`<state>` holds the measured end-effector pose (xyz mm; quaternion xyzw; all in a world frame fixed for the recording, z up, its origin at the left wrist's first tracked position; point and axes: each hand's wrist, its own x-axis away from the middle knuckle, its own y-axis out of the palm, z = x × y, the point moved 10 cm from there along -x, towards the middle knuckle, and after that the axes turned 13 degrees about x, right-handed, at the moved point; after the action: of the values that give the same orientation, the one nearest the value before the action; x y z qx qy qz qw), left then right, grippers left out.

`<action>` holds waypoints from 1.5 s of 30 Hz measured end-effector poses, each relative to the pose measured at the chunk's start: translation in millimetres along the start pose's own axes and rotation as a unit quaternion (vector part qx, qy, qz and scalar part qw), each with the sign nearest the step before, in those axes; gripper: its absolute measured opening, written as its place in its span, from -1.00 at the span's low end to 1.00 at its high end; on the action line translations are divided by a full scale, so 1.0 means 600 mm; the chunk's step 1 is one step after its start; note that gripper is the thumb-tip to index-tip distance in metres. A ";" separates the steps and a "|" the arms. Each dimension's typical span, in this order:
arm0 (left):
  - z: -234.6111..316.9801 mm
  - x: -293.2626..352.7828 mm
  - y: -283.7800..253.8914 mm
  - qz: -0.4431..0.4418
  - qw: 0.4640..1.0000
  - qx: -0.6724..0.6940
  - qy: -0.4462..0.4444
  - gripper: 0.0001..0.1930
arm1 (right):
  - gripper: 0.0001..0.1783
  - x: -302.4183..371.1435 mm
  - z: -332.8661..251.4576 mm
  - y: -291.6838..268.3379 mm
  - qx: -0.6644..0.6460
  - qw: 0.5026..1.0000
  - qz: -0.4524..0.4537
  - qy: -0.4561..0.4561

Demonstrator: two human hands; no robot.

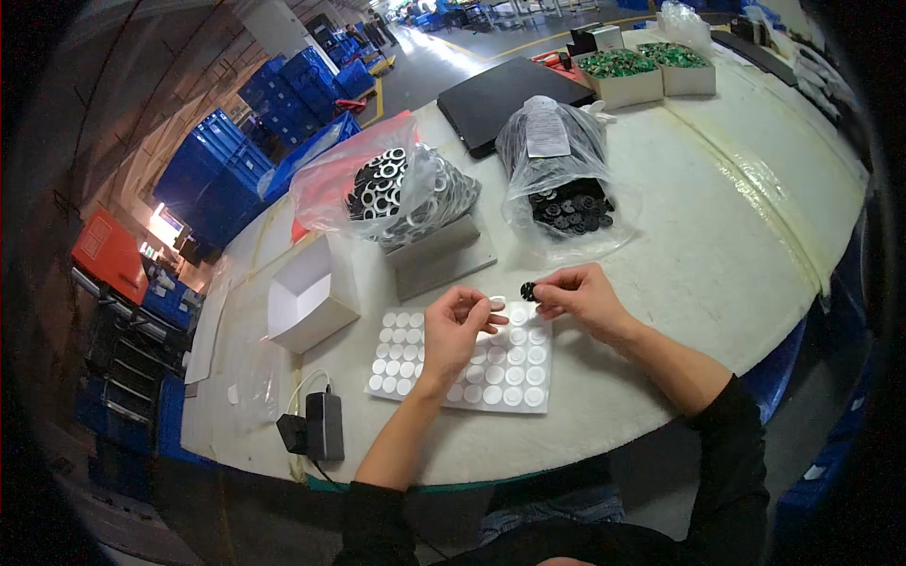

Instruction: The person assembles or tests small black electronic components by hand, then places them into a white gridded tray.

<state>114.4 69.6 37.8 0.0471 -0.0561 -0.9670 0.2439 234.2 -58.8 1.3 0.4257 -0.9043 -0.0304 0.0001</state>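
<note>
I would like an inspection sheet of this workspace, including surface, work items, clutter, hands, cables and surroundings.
Surface: pale table, translucent strip along its right part.
Work items: sheet of white discs; black round piece; bag of black round pieces; bag of rings.
Clutter: open white box, black adapter.
Left hand: over the sheet; grip unclear.
Right hand: pinching the black round piece.
Cables: white cable looping beside the adapter.
Surroundings: blue crates beyond the table, left.

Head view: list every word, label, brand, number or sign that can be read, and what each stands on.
None can be read.
White label on the clear bag of black discs: print too small.
Red panel at far left: pale marks, too blurred.
Round white discs: no lettering visible.
</note>
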 end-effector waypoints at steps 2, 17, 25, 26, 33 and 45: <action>0.014 0.020 0.011 0.001 0.999 0.022 0.033 -0.88 | -0.77 0.005 0.011 0.025 -0.031 0.998 -0.043 0.031; -0.020 0.044 0.016 0.044 0.992 -0.031 0.116 -0.91 | -0.76 0.021 0.015 0.066 -0.026 0.994 -0.097 0.036; -0.023 0.046 0.006 0.048 0.991 0.077 0.093 -0.88 | -0.75 0.025 0.006 0.069 0.019 0.995 -0.100 0.013; -0.023 0.047 0.006 0.048 0.991 0.078 0.093 -0.88 | -0.76 0.025 0.004 0.064 0.031 0.995 -0.091 0.004; -0.038 0.050 0.017 0.009 0.996 0.083 0.017 -0.85 | -0.82 0.039 -0.034 0.057 0.193 0.976 -0.033 -0.090; -0.028 0.049 0.032 -0.012 0.998 0.041 0.045 -0.81 | -0.86 0.031 -0.025 0.058 0.030 0.999 -0.034 -0.020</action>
<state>99.4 37.5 21.5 0.1017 -0.0843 -0.9636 0.2322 196.0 -51.7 17.8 0.4555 -0.8896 -0.0119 -0.0318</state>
